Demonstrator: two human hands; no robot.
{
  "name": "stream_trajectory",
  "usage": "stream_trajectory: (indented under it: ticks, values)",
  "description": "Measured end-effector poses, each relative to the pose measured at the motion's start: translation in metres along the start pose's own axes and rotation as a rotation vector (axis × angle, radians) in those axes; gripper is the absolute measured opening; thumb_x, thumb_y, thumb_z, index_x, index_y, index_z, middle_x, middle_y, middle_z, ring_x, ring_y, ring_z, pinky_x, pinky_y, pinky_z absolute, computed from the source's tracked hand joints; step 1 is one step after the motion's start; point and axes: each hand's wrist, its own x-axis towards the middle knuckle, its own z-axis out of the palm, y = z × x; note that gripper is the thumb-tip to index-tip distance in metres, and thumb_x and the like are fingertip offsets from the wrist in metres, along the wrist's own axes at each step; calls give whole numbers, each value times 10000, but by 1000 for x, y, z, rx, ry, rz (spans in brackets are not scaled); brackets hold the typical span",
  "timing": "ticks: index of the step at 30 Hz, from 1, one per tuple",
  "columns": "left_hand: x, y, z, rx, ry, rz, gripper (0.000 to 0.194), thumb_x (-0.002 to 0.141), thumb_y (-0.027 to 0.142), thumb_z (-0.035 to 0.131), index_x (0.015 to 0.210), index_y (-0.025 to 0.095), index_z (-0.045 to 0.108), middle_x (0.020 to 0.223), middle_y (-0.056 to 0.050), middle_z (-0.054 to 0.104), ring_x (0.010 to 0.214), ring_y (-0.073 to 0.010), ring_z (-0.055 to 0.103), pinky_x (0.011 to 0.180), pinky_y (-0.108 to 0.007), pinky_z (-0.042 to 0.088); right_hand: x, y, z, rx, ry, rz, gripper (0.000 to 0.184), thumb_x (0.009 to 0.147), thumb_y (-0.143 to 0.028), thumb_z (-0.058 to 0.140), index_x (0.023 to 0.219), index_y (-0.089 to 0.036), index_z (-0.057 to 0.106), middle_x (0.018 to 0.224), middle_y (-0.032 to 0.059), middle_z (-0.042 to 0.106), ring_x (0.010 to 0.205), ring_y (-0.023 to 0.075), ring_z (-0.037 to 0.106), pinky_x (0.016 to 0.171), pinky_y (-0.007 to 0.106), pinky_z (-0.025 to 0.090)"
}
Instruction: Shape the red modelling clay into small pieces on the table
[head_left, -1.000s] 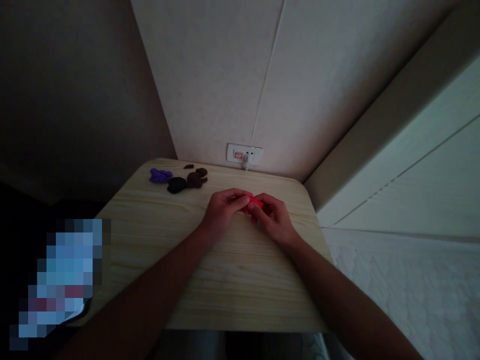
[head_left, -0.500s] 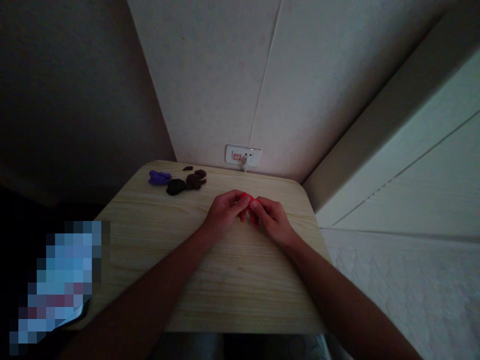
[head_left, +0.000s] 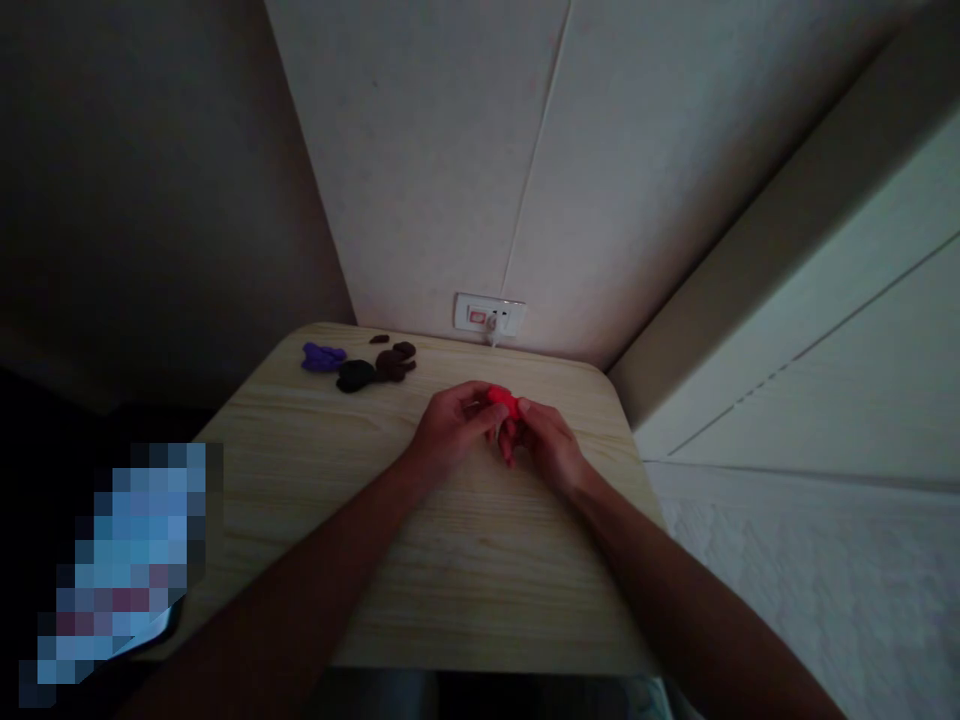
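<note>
A soft red lump, like modelling clay [head_left: 504, 399], is pinched between my two hands above the middle of the wooden table [head_left: 420, 560]. My left hand [head_left: 452, 424] grips its left side with thumb and fingers. On its right side, my right hand [head_left: 550, 437] presses with the thumb, the fingers curled below. The fingers partly cover the lump. Farther back to the left lie a purple lump [head_left: 323, 358], a black lump [head_left: 355, 375] and dark brown lumps [head_left: 394, 363], with a small brown bit [head_left: 379, 339] behind them.
A wall socket [head_left: 490, 316] with a plug in it sits just above the table's back edge. At the lower left is a pixelated bright screen-like object [head_left: 124, 570]. A pale cabinet-like panel [head_left: 810, 330] and a white quilted surface [head_left: 810, 590] are on the right.
More of the red lump shows between my hands now, and my thumbs have shifted apart on it. My right fingers hang slightly lower. The view has moved a little; the other lumps stay put.
</note>
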Motion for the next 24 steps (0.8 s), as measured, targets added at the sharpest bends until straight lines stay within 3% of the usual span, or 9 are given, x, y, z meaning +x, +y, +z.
stream_trajectory:
  ticks: [6,10,15,17,21,24]
  values:
    - [1,2,0,66,36,16,256,715,361,844,827,160,733,692,-14,685,619,-147,602,616,-275,474,-5,-3,1,-239,44,-83,391,924,-594,607,896,-203,614,692,-10,615,559,125,557,533,256,456]
    - [2,0,-3,81,31,28,229,739,345,822,800,144,729,696,-14,673,638,-131,582,628,-254,458,-8,-8,3,-437,51,-141,343,997,-526,524,929,-206,629,701,-14,607,552,111,552,552,249,443]
    - [1,-1,-7,-84,-62,-32,245,787,368,761,837,133,714,698,-30,669,625,-137,596,616,-265,474,-9,-9,5,-430,63,-163,416,1020,-536,461,858,-193,631,657,-7,608,548,115,553,566,253,453]
    - [2,4,-10,-179,-1,-8,279,784,379,720,905,128,720,722,-39,675,592,-144,597,561,-274,474,-7,-8,1,-304,185,-162,513,1023,-587,391,802,-188,625,609,-4,591,511,121,537,521,258,446]
    - [6,17,-21,-248,309,148,306,748,415,634,828,131,712,610,-22,623,449,-126,515,416,-251,379,2,-4,-15,-55,548,-241,542,1002,-638,355,789,-209,610,547,-32,514,423,119,481,384,244,369]
    - [8,21,-27,-204,388,163,299,711,413,606,742,132,702,555,-23,593,407,-109,465,377,-232,317,6,-2,-23,-8,631,-261,525,983,-641,404,737,-216,591,534,-36,489,400,113,461,352,243,340]
